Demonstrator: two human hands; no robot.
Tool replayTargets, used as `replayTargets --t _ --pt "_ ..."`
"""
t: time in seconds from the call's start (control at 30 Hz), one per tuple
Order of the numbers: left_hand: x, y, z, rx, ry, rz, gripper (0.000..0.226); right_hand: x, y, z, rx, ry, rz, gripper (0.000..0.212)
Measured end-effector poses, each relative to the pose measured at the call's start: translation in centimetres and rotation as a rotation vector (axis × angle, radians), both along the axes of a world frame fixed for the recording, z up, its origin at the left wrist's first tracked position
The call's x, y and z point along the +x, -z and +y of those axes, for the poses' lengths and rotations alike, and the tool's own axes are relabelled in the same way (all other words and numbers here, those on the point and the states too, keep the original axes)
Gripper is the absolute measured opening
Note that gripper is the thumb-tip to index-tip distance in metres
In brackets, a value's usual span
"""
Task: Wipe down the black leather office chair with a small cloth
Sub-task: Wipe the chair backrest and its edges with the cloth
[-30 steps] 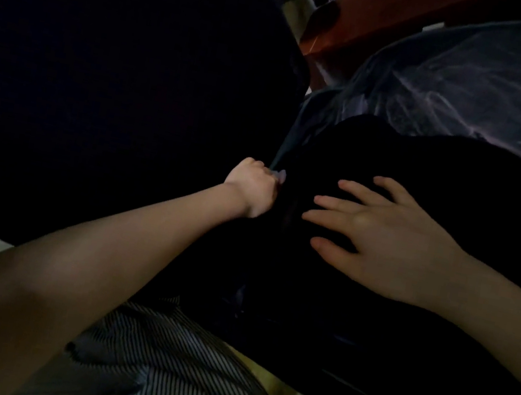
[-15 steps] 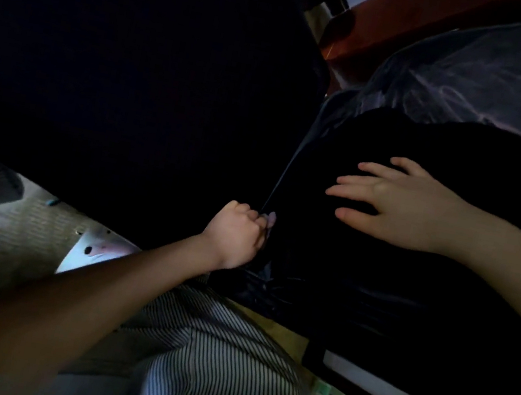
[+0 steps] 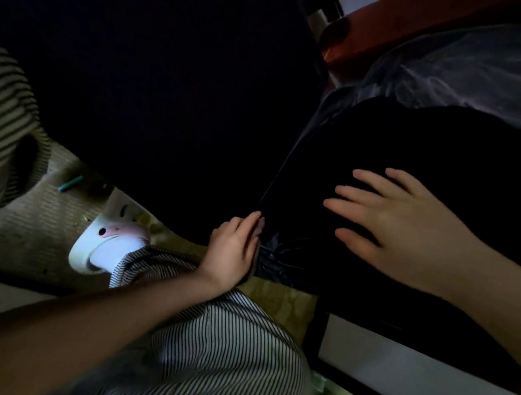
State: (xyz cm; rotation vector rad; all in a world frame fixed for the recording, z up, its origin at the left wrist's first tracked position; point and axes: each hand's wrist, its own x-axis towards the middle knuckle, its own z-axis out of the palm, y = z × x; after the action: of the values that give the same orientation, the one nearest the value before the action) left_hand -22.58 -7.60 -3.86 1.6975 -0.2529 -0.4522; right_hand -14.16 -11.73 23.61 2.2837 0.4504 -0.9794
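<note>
**A:** Left hand (image 3: 231, 249) status?
**B:** Fingers curled against a seam of the chair (image 3: 401, 142), centre frame. The cloth is not discernible (too dark), so a grip cannot be confirmed.
**A:** Right hand (image 3: 403, 229)?
**B:** At 2 o'clock from the left hand, flat, fingers spread, resting on the padding.
**A:** Handling?
**B:** Probably a heavy frame under soft, slick leather. Steady it at the padding.

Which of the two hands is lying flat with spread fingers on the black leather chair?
The right hand: its straight, spread fingers rest on the black leather office chair. The left hand is tucked edge-on at the chair's crease, fingers together.
</note>
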Motion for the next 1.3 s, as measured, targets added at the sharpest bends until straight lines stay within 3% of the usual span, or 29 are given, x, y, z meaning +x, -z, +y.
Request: replayTargets --t 0.1,0.23,0.3,0.4,0.47,0.6,0.73,0.9,1.03,1.17,1.3 --pt "0.1 -1.6 0.0 -0.251 -0.206 0.186 0.024 -3.2 -0.8 -0.5 -0.038 -0.156 -0.051 0.062" --pt "1.1 -3.3 -0.5 -0.463 -0.299 0.137 0.016 -6.0 -1.3 -0.9 -0.081 -0.26 -0.037 0.094" --pt "0.8 -2.9 -0.4 -0.495 -0.25 0.105 0.023 -6.5 -1.6 -1.1 -0.137 -0.223 -0.001 0.122" --pt "-0.7 -1.1 0.4 -0.413 -0.051 -0.076 0.044 -7.0 -1.3 -0.7 -0.402 -0.323 0.044 0.136" --pt "-1.2 -0.3 0.7 -0.343 0.029 -0.195 0.048 -8.2 -0.6 -1.0 -0.556 -0.463 0.039 0.126" --pt "-1.4 0.9 0.9 -0.239 0.084 -0.242 0.044 -9.7 0.2 -2.5 -0.648 -0.597 0.036 0.081" --pt "-2.9 3.0 1.8 -0.187 0.106 -0.238 0.045 -9.9 0.8 -3.7 -0.556 -0.686 -0.037 0.086" --pt "-2.9 1.0 1.5 -0.144 0.008 0.043 0.037 -9.5 1.2 -3.4 -0.39 -0.636 -0.125 0.077" --pt "-3.7 -1.7 1.7 -0.191 -0.015 0.132 0.036 -9.2 1.5 -3.4 -0.259 -0.628 -0.171 0.074" --pt "-4.0 -5.3 1.8 -0.25 -0.032 0.127 0.038 -9.1 1.6 -3.1 -0.187 -0.619 -0.218 0.072" --pt "-4.2 -9.1 2.0 -0.409 0.013 -0.039 0.043 -9.0 1.8 -2.9 -0.114 -0.574 -0.23 0.067"
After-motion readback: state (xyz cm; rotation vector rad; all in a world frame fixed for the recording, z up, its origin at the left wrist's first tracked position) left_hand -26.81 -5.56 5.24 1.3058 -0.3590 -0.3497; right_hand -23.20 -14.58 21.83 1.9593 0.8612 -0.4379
